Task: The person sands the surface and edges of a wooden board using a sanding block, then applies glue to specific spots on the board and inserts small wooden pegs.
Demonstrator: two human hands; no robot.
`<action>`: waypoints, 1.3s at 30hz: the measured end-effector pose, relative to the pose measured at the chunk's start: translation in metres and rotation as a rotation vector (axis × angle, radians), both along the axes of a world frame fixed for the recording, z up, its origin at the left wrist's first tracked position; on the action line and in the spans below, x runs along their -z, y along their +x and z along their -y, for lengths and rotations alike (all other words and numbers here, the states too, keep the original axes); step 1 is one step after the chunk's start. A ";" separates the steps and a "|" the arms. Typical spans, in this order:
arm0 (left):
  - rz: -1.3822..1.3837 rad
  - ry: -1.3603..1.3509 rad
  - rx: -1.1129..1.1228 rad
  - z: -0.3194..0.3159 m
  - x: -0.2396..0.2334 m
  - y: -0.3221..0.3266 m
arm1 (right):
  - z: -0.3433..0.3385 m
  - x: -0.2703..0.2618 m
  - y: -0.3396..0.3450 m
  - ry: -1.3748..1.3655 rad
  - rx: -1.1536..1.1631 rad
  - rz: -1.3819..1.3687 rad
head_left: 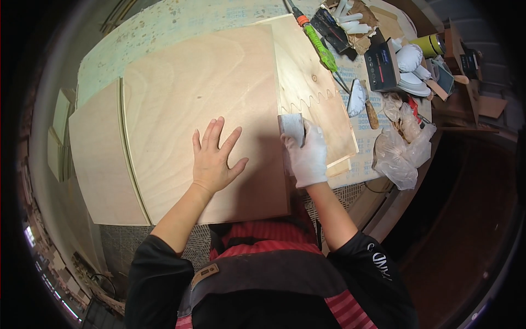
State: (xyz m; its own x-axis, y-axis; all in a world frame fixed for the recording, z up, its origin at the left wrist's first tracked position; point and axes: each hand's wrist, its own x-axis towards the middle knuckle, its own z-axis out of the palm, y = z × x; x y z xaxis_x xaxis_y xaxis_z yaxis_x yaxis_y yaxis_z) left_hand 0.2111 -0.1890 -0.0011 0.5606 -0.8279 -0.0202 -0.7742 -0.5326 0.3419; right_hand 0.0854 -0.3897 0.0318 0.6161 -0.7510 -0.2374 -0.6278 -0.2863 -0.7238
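Note:
A large plywood panel (176, 103) lies in front of me. My left hand (213, 158), bare, rests palm down on its face with the fingers spread. On my right hand (310, 158) is a white glove, and its fingers are closed around a greyish sanding block (292, 125). The block is at the panel's right edge; whether its underside touches that edge cannot be made out. Beneath and to the right of the panel show further pale wooden boards (316, 111), one with a zigzag finger joint.
More panels (98, 152) are stacked at left. A green tool with a cable (322, 51) lies at the upper right. Near it are a dark box (380, 66), a box of white tubes (351, 20), a wooden-handled tool (371, 111), a yellow-green cylinder (429, 44) and plastic bags (398, 152).

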 end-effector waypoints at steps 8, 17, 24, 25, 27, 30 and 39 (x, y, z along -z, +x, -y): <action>0.008 -0.018 0.002 0.001 0.001 -0.001 | -0.020 0.011 -0.001 -0.199 -0.077 0.052; 0.023 -0.008 0.003 0.000 0.001 -0.001 | -0.002 0.009 -0.009 0.109 0.053 0.093; 0.035 0.001 0.012 0.002 0.002 0.000 | -0.012 0.005 -0.010 0.079 0.068 0.143; 0.034 0.003 0.009 0.001 0.002 0.000 | -0.012 0.024 -0.015 0.043 0.061 0.129; 0.022 -0.004 0.003 0.001 0.001 0.000 | -0.013 0.030 -0.017 0.098 0.035 0.200; 0.024 0.012 0.013 0.002 -0.001 0.000 | -0.012 0.025 -0.010 0.199 0.090 0.190; -0.026 0.026 0.042 0.001 -0.003 0.004 | 0.107 0.026 0.176 -0.202 0.014 0.044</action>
State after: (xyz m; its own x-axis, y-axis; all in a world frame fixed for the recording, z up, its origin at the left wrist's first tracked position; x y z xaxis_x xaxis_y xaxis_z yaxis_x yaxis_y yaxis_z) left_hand 0.2147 -0.1900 0.0024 0.5240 -0.8499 -0.0561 -0.7873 -0.5084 0.3489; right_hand 0.2609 -0.4965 0.0056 0.6117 -0.7893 -0.0537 -0.6016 -0.4200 -0.6795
